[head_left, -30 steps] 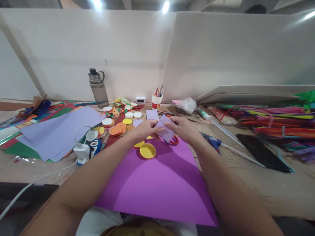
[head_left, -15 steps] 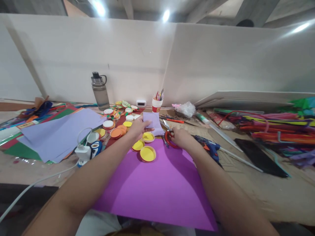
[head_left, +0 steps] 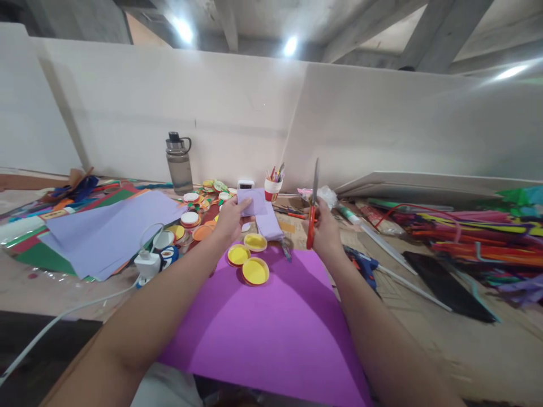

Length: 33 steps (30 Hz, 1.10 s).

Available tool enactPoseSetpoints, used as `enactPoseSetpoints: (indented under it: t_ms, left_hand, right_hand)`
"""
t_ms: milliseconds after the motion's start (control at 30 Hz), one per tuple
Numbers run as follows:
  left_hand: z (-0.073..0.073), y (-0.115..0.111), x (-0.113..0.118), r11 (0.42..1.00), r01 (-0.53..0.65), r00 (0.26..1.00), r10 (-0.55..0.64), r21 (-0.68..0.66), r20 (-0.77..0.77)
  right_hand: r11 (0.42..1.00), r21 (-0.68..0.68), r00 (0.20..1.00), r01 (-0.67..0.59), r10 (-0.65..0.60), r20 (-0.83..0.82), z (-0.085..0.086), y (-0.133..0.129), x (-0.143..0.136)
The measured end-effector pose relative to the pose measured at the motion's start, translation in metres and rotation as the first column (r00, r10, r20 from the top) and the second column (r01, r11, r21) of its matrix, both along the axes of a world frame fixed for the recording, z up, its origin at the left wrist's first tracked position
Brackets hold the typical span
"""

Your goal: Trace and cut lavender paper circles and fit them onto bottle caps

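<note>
Paper (head_left: 256,198), a small lilac piece, is raised beyond the purple sheet (head_left: 280,333), left of the pencil cup (head_left: 272,187). Our left hand (head_left: 229,220) pinches its left edge between thumb and fingers. It looks light and thin, so we'd expect it to bend or crease under a hard squeeze; a flat, gentle pinch near an edge should suit it. On the right, our right hand (head_left: 328,230) curls around the handles of red scissors (head_left: 311,230), blades pointing up. They look rigid and heavier, best gripped there. 3 yellow discs (head_left: 255,271) lie nearer us.
</note>
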<state>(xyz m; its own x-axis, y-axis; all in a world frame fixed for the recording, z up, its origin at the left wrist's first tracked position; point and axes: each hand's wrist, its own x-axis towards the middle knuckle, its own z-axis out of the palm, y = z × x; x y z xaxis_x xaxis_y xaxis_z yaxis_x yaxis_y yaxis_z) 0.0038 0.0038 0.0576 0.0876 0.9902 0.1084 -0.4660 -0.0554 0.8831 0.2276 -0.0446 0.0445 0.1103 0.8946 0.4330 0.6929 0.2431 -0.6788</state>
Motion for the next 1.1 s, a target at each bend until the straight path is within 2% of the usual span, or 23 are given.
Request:
enactPoseSetpoints:
  t_ms: [67,133,267,467,667,800,1100]
  left_hand:
    - [0.003,0.0,-0.001,0.999,-0.023,1.0,0.023,-0.03,0.01]
    - [0.005,-0.002,0.001,0.998,-0.018,0.999,0.02,-0.059,0.036]
    - [0.009,-0.011,0.006,0.999,0.014,0.996,-0.01,-0.051,0.086]
    - [0.012,-0.019,0.014,0.997,0.053,0.995,-0.057,0.049,0.085]
    - [0.01,-0.021,0.017,0.995,0.047,0.995,-0.054,0.086,0.08]
    - [0.008,-0.02,0.017,0.992,0.056,0.996,-0.064,0.114,0.064]
    - [0.007,-0.02,0.018,0.99,0.045,0.995,-0.057,0.132,0.083]
  right_hand:
    - [0.992,-0.015,0.964,-0.128,0.121,-0.236,-0.001,-0.003,-0.007]
    - [0.979,0.014,0.934,-0.206,0.201,-0.296,0.0,-0.008,-0.014]
    - [0.959,-0.037,0.912,-0.282,0.256,-0.32,0.004,-0.014,-0.028]
    - [0.935,-0.047,0.884,-0.351,0.315,-0.345,0.004,-0.02,-0.039]
    - [0.927,-0.053,0.894,-0.372,0.343,-0.287,0.007,-0.027,-0.044]
    - [0.901,-0.076,0.871,-0.426,0.386,-0.303,0.007,-0.028,-0.045]
    - [0.898,-0.08,0.869,-0.433,0.393,-0.303,0.004,-0.026,-0.045]
